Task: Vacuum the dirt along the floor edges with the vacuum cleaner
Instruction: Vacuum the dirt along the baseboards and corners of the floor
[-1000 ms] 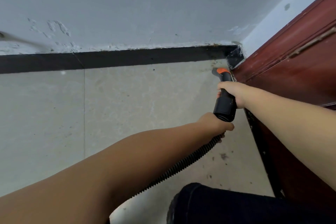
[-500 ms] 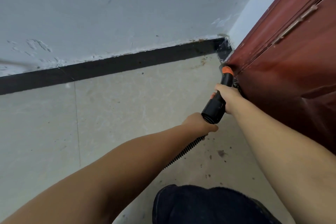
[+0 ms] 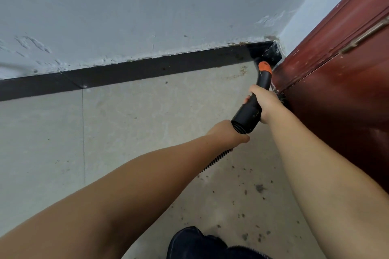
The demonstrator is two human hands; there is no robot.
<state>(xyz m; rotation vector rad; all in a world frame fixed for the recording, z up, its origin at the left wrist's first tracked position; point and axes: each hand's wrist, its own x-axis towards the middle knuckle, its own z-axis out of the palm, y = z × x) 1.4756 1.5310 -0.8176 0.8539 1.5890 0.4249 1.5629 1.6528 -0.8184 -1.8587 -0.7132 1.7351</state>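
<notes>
The vacuum nozzle (image 3: 255,99) is black with an orange tip (image 3: 264,67). The tip sits in the floor corner where the black skirting (image 3: 147,69) meets the red wooden door (image 3: 336,82). My right hand (image 3: 264,101) grips the nozzle body. My left hand (image 3: 229,132) holds the ribbed black hose (image 3: 216,160) just behind the nozzle's wide end. Brown dirt (image 3: 242,71) lies along the skirting near the corner, and dark crumbs (image 3: 260,188) are scattered on the beige tiles beside the door.
A grey-white wall (image 3: 147,6) rises above the skirting. The door carries a metal handle (image 3: 366,35). My dark-clothed knee (image 3: 197,242) is at the bottom of the view. Open tiled floor (image 3: 52,143) stretches to the left.
The nozzle tip has been pushed forward along the door's foot into the corner. Both hands moved with it.
</notes>
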